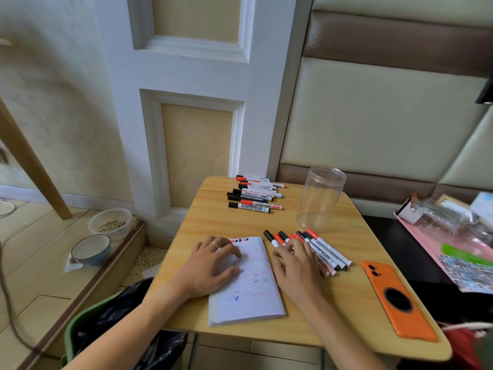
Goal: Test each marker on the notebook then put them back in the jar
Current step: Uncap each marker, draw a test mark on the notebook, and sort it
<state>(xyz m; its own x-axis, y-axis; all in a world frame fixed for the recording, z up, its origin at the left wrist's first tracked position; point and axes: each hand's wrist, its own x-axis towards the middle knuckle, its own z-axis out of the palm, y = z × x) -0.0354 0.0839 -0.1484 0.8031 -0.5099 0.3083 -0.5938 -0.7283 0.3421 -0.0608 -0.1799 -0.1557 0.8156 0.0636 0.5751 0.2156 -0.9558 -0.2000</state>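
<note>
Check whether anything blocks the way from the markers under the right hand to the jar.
Nothing visible does. The right hand rests on the near markers, and the jar stands upright just behind them, mouth open and empty, with only bare table between. The far markers lie off to the left.

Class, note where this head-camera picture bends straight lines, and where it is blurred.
Head view: wide-angle distortion tilts the jar and curves the table edge; the floor bowls at left look soft; the markers stay sharp enough to read a label.

Notebook (248, 284) — markers (317, 249), jar (320, 200)
</note>
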